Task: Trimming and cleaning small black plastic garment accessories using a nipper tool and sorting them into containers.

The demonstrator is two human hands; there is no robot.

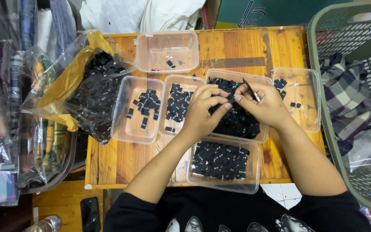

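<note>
Two hands meet over a tub point(260, 136) of black labels: the left hand point(205, 112) pinches one label point(232, 99), the right hand point(266, 104) grips tweezers point(250, 90).

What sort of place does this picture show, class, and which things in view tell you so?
Probably a small garment workshop or home sorting bench. Clear plastic tubs hold small black fabric labels, a plastic bag holds more, and a green basket holds checked cloth.

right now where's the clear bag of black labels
In the head view the clear bag of black labels lies at the wooden table's left edge, left of the plastic tub holding a few labels, well away from both hands.
</note>
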